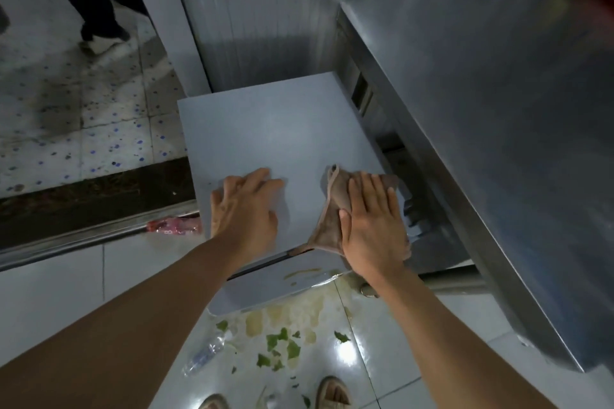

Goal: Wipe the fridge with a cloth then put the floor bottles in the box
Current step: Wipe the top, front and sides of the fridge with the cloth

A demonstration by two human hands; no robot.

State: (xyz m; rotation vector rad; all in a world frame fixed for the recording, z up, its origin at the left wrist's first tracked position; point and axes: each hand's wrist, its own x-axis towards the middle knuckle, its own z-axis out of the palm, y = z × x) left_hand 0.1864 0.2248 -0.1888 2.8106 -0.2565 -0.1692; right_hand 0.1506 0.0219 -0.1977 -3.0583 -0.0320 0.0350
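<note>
Brown cloth (pixel 335 206) looks limp and light, pressed flat on the fridge (pixel 265 136) under the flat-fingered right hand (pixel 373 226); left hand (pixel 244 206) rests flat, empty.

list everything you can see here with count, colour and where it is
fridge: 1, pale grey-blue, centre, seen from above
cloth: 1, brownish, on the fridge top near its right edge
clear bottle: 1, transparent, lying on the floor lower left of the fridge
pink-red bottle: 1, lying on the floor by the door sill, left of the fridge
steel counter: 1, silver, right
leaf scraps: several, green, on the floor in front of the fridge
yellowish spill: on the floor tiles below the fridge front
bystander's leg: dark trousers, top left
sandalled feet: 2, bottom edge
left hand: flat on the fridge top
right hand: pressing the cloth
</note>
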